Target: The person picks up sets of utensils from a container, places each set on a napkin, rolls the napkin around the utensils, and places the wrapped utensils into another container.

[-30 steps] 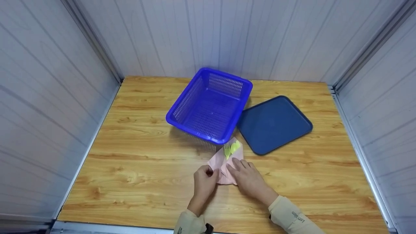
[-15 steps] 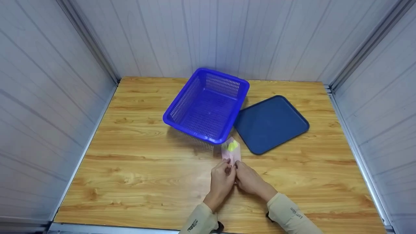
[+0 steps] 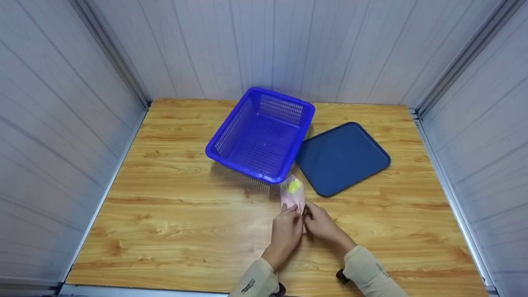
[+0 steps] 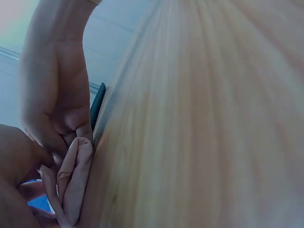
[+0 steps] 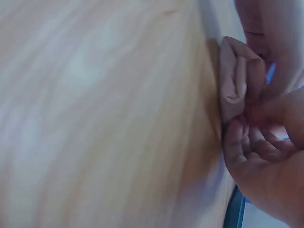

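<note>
A pink napkin [image 3: 291, 199], folded into a narrow packet, lies on the wooden table just in front of the basket. Out of its far end shows a yellow-green spoon [image 3: 293, 185]; pale fork tines [image 3: 284, 185] show faintly beside it. My left hand [image 3: 285, 231] holds the napkin's near part, its fingers over the top. On the right edge, my right hand [image 3: 324, 222] pinches the paper with bent fingers. In the left wrist view the napkin [image 4: 76, 175] appears as rolled layers at its near end. The cutlery handles are hidden inside.
A blue plastic basket [image 3: 212, 153] stands right behind the napkin. To its right a dark blue tray [image 3: 344, 159] lies flat, its left corner close to the basket. Pale panel walls [image 3: 272, 45] enclose the wooden table [image 3: 165, 231] at the back and sides.
The napkin's left side has been folded over to the right, making it narrower and covering most of the fork. My left hand moved right, and both hands now meet at the right edge.
</note>
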Demonstrator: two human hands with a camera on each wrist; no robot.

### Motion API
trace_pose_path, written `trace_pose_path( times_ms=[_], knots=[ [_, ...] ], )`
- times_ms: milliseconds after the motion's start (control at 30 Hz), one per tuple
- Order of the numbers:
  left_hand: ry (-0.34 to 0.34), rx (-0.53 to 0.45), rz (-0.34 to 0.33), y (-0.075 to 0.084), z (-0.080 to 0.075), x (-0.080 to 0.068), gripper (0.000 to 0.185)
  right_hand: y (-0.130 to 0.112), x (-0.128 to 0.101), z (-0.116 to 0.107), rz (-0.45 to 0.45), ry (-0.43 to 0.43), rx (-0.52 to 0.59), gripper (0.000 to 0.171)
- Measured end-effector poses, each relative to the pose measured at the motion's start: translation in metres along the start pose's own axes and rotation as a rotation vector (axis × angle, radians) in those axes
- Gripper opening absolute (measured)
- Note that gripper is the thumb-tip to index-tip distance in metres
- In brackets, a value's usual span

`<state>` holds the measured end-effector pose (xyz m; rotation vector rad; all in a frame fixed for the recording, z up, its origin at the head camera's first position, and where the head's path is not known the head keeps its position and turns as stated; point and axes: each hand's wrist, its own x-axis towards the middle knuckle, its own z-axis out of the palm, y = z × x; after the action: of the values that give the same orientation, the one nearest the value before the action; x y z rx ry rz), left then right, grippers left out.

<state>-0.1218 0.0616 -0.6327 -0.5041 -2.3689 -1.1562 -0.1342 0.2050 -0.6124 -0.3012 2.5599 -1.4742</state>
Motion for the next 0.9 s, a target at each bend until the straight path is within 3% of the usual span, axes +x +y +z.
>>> trace_pose_path(
  times_ms=[133, 200, 300, 433, 567, 667, 733, 900],
  knots=[
    [-0.057, 0.1, 0.026, 0.002, 0.0, 0.002, 0.012, -0.009, 0.0, -0.002, 0.178, 0.009, 0.212, 0.028],
    [-0.091, 0.143, 0.027, 0.003, -0.001, 0.002, 0.008, -0.01, 0.0, 0.001, 0.23, 0.045, 0.259, 0.029],
    [-0.14, 0.206, 0.037, 0.004, -0.001, 0.004, 0.003, -0.009, 0.002, 0.005, 0.249, 0.125, 0.234, 0.022],
    [-0.235, 0.27, 0.041, 0.008, -0.004, 0.005, 0.011, -0.003, 0.004, 0.01, 0.256, 0.239, 0.116, 0.01],
    [-0.283, 0.292, -0.041, 0.009, -0.009, 0.011, 0.017, -0.001, 0.005, 0.013, 0.277, 0.268, 0.091, 0.011],
    [-0.285, 0.384, -0.072, 0.006, -0.011, 0.017, 0.017, -0.001, 0.006, 0.013, 0.296, 0.265, 0.115, 0.012],
    [-0.298, 0.475, -0.032, 0.003, -0.012, 0.02, 0.021, -0.001, 0.007, 0.012, 0.303, 0.266, 0.106, 0.011],
    [-0.356, 0.686, 0.178, -0.003, -0.009, 0.02, 0.018, -0.001, 0.008, 0.011, 0.324, 0.261, 0.095, 0.011]
  ],
)
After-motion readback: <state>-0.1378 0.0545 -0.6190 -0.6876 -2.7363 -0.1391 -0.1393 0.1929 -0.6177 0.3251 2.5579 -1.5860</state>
